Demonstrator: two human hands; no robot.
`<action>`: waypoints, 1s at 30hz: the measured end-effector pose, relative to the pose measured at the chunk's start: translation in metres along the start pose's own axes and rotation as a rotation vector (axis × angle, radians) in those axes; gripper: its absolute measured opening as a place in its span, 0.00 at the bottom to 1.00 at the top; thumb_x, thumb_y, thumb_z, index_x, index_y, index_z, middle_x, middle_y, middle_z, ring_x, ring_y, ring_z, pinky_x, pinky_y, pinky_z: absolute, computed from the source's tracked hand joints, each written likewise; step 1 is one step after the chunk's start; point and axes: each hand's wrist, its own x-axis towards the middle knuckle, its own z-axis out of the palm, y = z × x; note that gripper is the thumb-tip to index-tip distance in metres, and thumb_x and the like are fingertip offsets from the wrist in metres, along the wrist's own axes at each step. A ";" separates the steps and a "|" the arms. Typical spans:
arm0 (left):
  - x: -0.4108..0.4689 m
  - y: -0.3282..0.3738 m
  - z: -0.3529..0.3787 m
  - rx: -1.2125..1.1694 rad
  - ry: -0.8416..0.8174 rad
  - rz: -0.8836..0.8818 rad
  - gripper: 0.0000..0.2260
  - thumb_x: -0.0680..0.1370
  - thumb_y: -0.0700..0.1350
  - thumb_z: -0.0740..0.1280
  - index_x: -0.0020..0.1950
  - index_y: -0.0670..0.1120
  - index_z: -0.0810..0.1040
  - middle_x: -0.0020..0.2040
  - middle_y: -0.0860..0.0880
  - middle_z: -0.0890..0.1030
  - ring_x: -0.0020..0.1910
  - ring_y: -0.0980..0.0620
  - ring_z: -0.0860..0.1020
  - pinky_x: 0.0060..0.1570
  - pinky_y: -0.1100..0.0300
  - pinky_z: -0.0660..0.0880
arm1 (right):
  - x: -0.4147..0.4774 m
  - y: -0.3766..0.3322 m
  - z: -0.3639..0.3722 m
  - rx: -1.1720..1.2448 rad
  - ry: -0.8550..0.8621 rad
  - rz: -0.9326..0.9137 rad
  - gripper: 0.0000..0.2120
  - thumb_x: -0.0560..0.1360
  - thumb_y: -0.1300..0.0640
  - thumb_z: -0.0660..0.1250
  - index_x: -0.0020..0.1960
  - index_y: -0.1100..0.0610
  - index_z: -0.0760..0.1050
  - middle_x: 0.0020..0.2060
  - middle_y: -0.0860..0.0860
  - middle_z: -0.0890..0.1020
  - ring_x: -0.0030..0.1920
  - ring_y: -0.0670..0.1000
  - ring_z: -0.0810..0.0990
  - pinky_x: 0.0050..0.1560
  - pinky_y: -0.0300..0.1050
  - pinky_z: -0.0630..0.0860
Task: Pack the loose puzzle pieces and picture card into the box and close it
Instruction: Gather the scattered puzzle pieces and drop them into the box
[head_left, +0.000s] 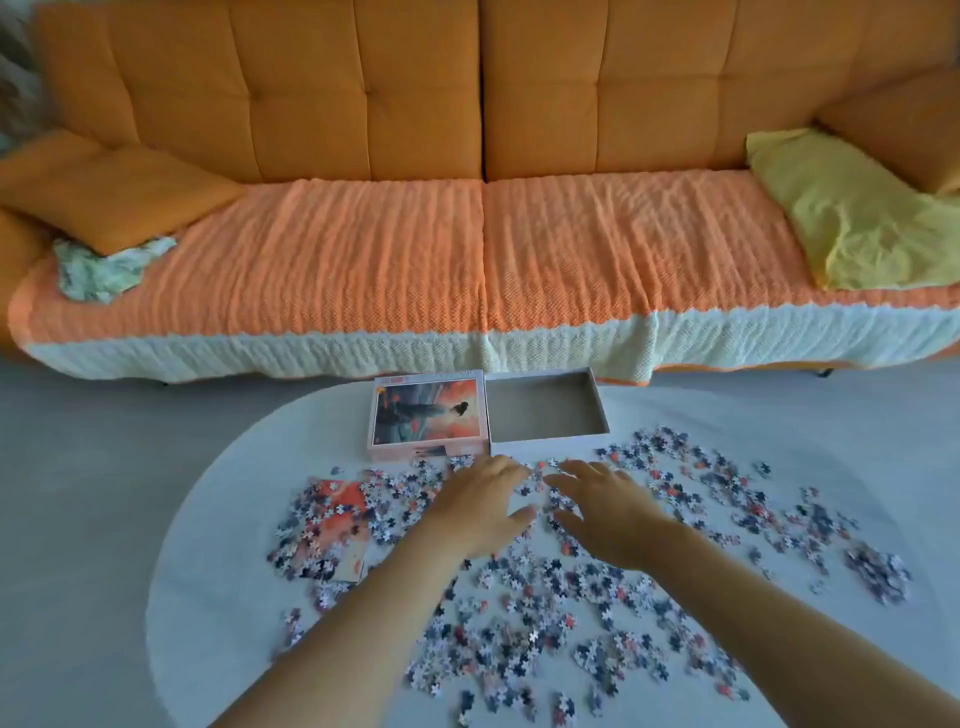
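Note:
Loose puzzle pieces (675, 499) lie scattered across the white oval table (218, 519). The open box base (597, 415) sits at the table's far edge with nothing inside. Its lid (426, 415), printed with an orange picture, lies face up just left of it. The picture card (337, 525) lies at the left, partly covered by pieces. My left hand (478, 506) and my right hand (608, 509) hover palm down over the pieces just in front of the box, fingers spread and holding nothing.
An orange sofa (483, 249) with an orange knit cover stands behind the table. A yellow cloth (857, 223) lies on its right end, a patterned cloth (98, 270) and cushion on its left. Grey floor surrounds the table.

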 end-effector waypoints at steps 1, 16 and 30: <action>0.005 -0.002 0.008 0.029 0.012 0.013 0.27 0.80 0.59 0.59 0.76 0.48 0.62 0.74 0.50 0.65 0.73 0.50 0.62 0.72 0.52 0.61 | 0.004 0.003 0.009 -0.021 0.005 -0.010 0.25 0.81 0.44 0.54 0.76 0.46 0.57 0.76 0.47 0.59 0.74 0.52 0.60 0.73 0.53 0.60; 0.023 -0.012 0.096 0.089 0.316 0.149 0.21 0.79 0.52 0.63 0.70 0.45 0.72 0.66 0.50 0.70 0.67 0.51 0.65 0.67 0.54 0.65 | 0.021 0.023 0.097 -0.052 0.284 -0.011 0.19 0.79 0.48 0.58 0.69 0.46 0.68 0.68 0.48 0.68 0.67 0.52 0.66 0.67 0.52 0.67; -0.073 0.025 0.089 0.113 0.179 -0.064 0.27 0.80 0.53 0.63 0.77 0.49 0.60 0.77 0.48 0.60 0.75 0.46 0.58 0.72 0.45 0.60 | -0.077 -0.017 0.096 0.133 0.253 0.167 0.27 0.78 0.53 0.64 0.75 0.50 0.62 0.73 0.50 0.66 0.72 0.53 0.64 0.72 0.51 0.62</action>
